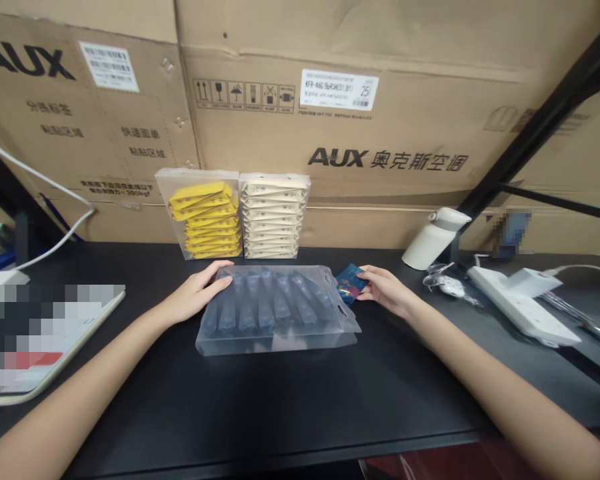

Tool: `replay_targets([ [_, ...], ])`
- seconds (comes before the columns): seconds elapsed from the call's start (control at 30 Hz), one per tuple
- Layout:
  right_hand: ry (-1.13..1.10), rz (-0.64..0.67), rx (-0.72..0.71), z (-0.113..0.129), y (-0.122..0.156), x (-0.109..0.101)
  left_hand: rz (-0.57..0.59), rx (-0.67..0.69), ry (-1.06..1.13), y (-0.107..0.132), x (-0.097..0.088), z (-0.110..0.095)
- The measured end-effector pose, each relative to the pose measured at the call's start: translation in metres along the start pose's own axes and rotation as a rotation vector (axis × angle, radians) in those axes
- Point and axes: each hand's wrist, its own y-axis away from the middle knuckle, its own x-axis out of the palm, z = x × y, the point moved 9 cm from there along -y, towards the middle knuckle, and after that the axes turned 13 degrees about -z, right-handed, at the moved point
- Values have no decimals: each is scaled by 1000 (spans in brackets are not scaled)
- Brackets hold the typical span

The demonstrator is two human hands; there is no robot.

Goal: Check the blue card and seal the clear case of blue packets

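A translucent plastic box (280,341) lies on the black table, with several dark blue packets (265,303) lined up inside. Its right end has flaps standing open. My left hand (200,290) grips the box's upper left corner, thumb on top and fingers behind the far edge. Just beyond the open end, my right hand (380,287) pinches a single dark blue packet (350,283) with gold and pink print. That packet is beside the flaps; I cannot tell whether it touches them.
Behind stand a clear box of yellow packets (213,220) and one of cream packets (273,217), against large cardboard cartons (260,140). To the right are a white bottle (433,239), earphones (450,285) and a power strip (525,307). A blurred tablet-like device (90,333) lies left.
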Motion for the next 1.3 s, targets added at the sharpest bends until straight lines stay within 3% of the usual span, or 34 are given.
replay_targets([
  [0.1,-124,-23,21,0,-2,-1,4,-9,4,0,1,1],
  [0.2,-202,42,-28,8,1,4,-1,-18,3,0,0,1],
  [0.33,-151,125,-67,14,10,7,-11,-15,-4,0,-1,1],
  [0.47,-67,75,-44,11,11,2,-19,-16,-4,0,-1,1],
  [0.7,-137,-69,-85,12,3,-7,0,-30,-10,1,-1,2],
  [0.87,103,68,-97,7,11,7,-12,-24,-5,1,-2,1],
  [1.03,67,128,-30,3,13,10,-24,-16,-16,1,-4,1],
  [1.17,78,345,37,-2,20,21,-14,-11,-22,1,-3,1],
  [1.23,77,409,-3,1,23,24,-10,-7,-23,0,-3,2],
  [1.3,61,374,-98,7,21,23,-15,-1,-23,0,-4,3],
])
